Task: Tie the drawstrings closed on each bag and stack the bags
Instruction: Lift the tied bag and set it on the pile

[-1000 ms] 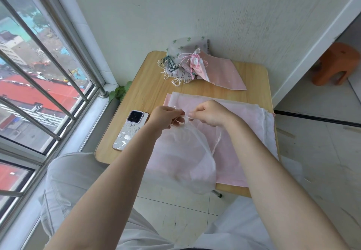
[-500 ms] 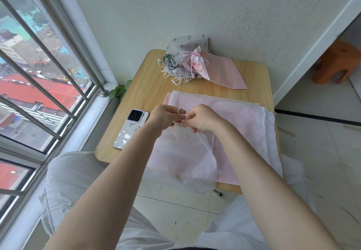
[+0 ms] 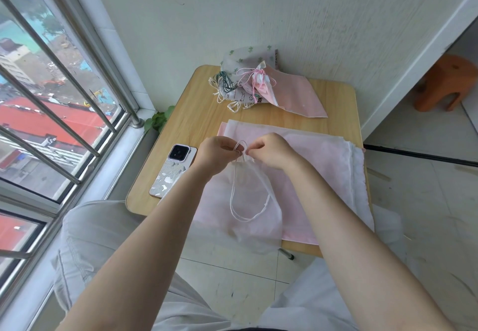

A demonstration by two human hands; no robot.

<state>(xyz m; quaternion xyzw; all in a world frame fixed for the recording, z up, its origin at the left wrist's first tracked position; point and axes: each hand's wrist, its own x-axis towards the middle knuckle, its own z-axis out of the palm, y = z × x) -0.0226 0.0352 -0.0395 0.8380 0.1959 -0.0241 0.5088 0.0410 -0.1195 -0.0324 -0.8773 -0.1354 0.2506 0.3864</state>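
White cord [image 3: 241,149] is pinched between both hands above the middle of the bench [image 3: 196,123]. The left hand [image 3: 217,152] has its grip pressed on the cord from the 9 o'clock side, fingers curled; the right hand [image 3: 271,150] pinches the same cord from the 3 o'clock side, fingertips almost touching the left's. A small loop of cord stands up between the two grips.

Below the hands hangs a sheer white bag [image 3: 252,201], its neck gathered just under the fingers. The bag drapes toward 6 o'clock, past the near edge of the bench. Two long strands of cord trail down across its front and curve together near its lower half.

Under the bag lies a flat pile of pink and white bags [image 3: 323,165], spread from the bench centre toward 3 o'clock and reaching the right edge. At 12 o'clock, against the wall, sits a heap of tied bags [image 3: 248,82]: a pale one with green prints, one bound with pink ribbon, and a pink one stretching toward 2 o'clock, with loose cords at its left.

At 9 o'clock from the hands a phone [image 3: 172,170] lies face down on the bench, just beside the left wrist. An orange stool [image 3: 447,82] stands on the floor at far 2 o'clock. A barred window [image 3: 51,97] fills the 9 to 10 o'clock side.
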